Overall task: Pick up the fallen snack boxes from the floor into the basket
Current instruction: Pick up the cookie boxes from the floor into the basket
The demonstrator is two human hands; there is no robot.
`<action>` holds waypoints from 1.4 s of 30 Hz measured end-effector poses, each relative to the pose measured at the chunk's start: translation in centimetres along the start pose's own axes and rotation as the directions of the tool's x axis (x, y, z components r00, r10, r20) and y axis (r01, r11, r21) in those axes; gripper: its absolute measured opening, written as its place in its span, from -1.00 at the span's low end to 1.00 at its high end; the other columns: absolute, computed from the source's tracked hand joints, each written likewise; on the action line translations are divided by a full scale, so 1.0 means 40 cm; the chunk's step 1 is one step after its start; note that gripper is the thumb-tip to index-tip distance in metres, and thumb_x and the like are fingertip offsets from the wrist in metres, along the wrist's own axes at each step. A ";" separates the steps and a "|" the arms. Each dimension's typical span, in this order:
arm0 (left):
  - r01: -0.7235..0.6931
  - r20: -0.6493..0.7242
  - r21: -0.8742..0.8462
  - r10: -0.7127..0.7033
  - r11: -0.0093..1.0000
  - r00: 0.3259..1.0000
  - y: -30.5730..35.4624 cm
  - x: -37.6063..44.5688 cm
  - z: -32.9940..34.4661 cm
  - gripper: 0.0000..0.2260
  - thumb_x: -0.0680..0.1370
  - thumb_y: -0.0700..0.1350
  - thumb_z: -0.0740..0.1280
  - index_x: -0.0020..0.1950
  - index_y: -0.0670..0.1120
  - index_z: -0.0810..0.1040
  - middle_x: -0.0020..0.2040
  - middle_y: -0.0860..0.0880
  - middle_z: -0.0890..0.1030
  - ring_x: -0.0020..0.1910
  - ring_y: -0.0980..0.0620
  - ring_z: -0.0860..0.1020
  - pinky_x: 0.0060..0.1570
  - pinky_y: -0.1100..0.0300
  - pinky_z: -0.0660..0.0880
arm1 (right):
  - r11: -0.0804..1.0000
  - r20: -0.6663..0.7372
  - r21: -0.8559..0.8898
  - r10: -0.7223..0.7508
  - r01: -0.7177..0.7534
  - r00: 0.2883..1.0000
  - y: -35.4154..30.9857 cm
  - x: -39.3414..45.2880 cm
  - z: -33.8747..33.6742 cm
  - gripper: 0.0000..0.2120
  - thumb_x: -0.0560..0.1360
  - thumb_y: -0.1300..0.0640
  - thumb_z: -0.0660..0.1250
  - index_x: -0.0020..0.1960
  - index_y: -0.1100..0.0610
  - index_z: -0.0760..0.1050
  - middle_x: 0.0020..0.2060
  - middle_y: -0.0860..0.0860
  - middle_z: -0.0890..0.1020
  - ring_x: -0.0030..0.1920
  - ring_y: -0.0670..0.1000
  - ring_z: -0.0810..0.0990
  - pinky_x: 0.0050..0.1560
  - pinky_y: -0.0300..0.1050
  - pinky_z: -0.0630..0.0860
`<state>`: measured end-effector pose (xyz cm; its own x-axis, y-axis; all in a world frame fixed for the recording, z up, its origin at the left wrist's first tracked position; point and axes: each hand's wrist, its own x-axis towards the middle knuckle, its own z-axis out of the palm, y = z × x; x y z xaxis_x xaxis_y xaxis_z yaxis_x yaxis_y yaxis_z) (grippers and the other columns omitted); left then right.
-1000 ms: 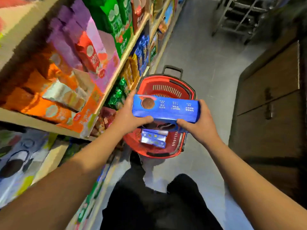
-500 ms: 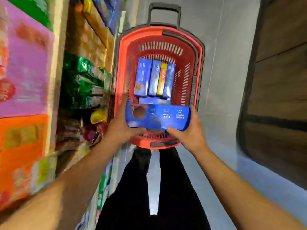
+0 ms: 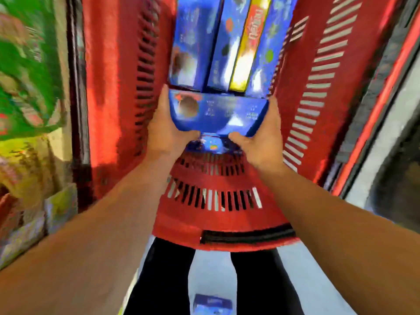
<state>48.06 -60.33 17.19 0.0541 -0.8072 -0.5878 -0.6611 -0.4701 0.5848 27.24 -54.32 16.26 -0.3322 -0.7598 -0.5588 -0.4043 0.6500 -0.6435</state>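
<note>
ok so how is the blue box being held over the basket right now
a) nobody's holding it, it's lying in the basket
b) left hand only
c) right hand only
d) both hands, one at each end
d: the left hand grips one end of the blue box and the right hand grips the other, holding it crosswise inside the red basket in front of the boxes already lying there.

Compared with a second ago, the blue box (image 3: 218, 114) has gone down from above the rim to deep inside the red basket (image 3: 218, 223), just before the row of boxes (image 3: 220, 42) there. The left hand (image 3: 166, 130) and the right hand (image 3: 261, 142) have come down with it. A small blue box (image 3: 212, 304) now shows on the floor between the legs.
</note>
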 end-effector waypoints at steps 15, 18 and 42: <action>-0.143 0.002 0.153 0.144 0.978 0.990 0.042 0.003 0.039 0.01 0.25 -0.08 0.59 0.55 -0.15 0.09 0.42 -0.10 0.36 0.37 0.07 0.32 0.25 0.43 0.16 | 0.935 0.066 -0.338 -0.087 0.104 0.994 -0.032 -0.008 0.011 0.11 0.30 -0.01 0.59 0.59 0.19 -0.04 0.57 0.19 0.05 0.56 0.17 0.06 0.53 -0.06 0.07; -0.282 0.127 0.232 0.258 0.931 0.958 0.163 -0.100 -0.042 -0.09 0.31 -0.08 0.56 0.53 -0.17 0.14 0.37 -0.15 0.42 0.33 -0.07 0.39 0.21 0.30 0.23 | 0.878 0.163 -0.434 -0.143 0.201 0.976 -0.135 -0.116 -0.083 0.07 0.32 -0.04 0.58 0.58 0.25 0.01 0.55 0.23 0.11 0.55 0.21 0.11 0.53 0.01 0.10; -0.996 0.872 0.088 0.485 -0.023 0.066 0.750 -1.145 -0.273 -0.18 0.33 0.21 0.37 0.49 -0.16 0.27 0.46 -0.18 0.34 0.44 -0.13 0.31 0.42 0.09 0.17 | 0.871 -0.518 -0.158 0.328 -0.465 0.790 -0.229 -1.444 -0.628 0.02 0.38 -0.31 0.41 0.60 0.09 -0.03 0.58 0.09 0.07 0.57 0.15 0.03 0.54 0.03 0.04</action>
<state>33.90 -41.37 67.76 -0.9696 0.0306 -0.2428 -0.1042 0.8461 0.5228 28.71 -16.70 67.58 -0.8365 -0.3937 -0.3811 -0.3325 0.9176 -0.2179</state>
